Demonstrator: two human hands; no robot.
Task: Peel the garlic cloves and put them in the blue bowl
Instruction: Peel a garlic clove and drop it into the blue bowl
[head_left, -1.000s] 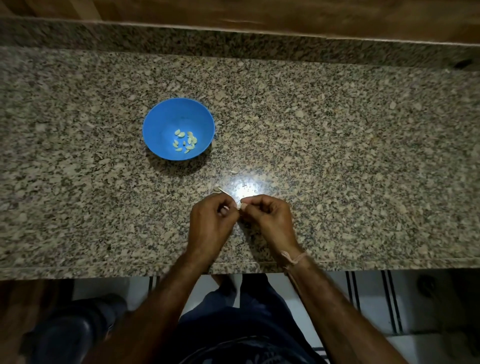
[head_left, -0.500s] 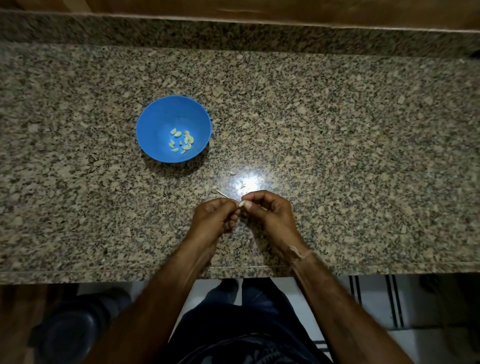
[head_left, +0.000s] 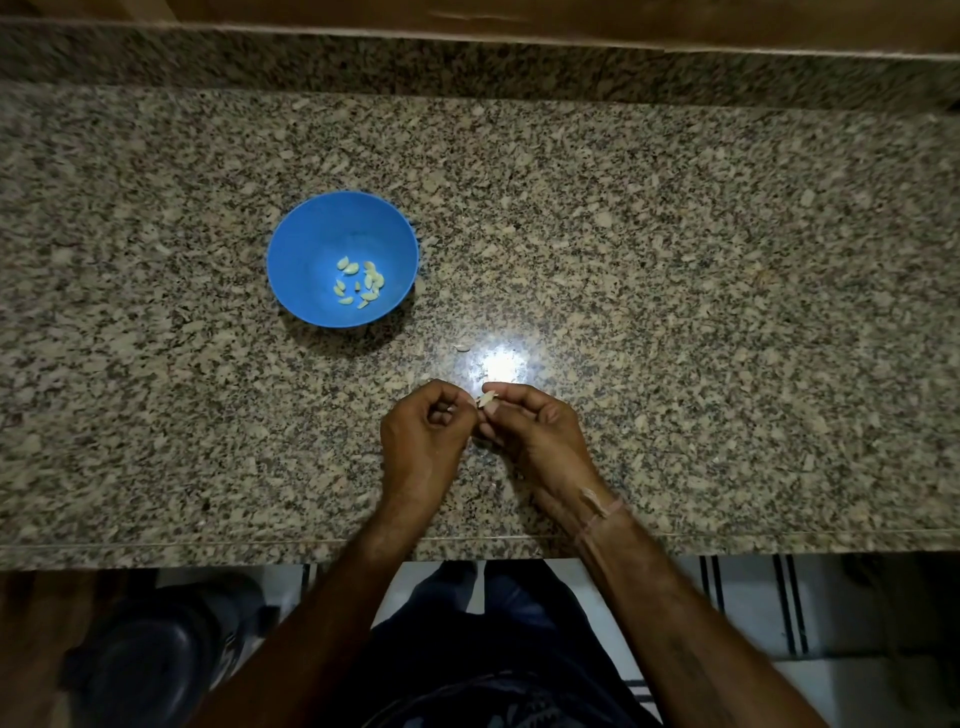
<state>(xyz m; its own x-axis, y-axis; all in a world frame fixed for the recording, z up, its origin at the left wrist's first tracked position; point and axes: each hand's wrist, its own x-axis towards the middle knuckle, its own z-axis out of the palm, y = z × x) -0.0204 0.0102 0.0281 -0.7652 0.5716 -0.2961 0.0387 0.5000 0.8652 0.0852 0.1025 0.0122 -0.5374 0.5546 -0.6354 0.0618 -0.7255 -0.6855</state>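
Left hand (head_left: 423, 431) and right hand (head_left: 535, 431) meeting above granite counter (head_left: 675, 260), curled fingertips of both pinching one garlic clove (head_left: 485, 399), blue bowl (head_left: 311, 244) back-left, well apart, holding peeled cloves (head_left: 361, 285)

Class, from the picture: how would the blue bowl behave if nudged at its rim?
The blue bowl looks plastic and holds a few peeled cloves, so it is probably light and may slide on the glossy granite counter. Its walls narrow downward, so a rim push might tip it.
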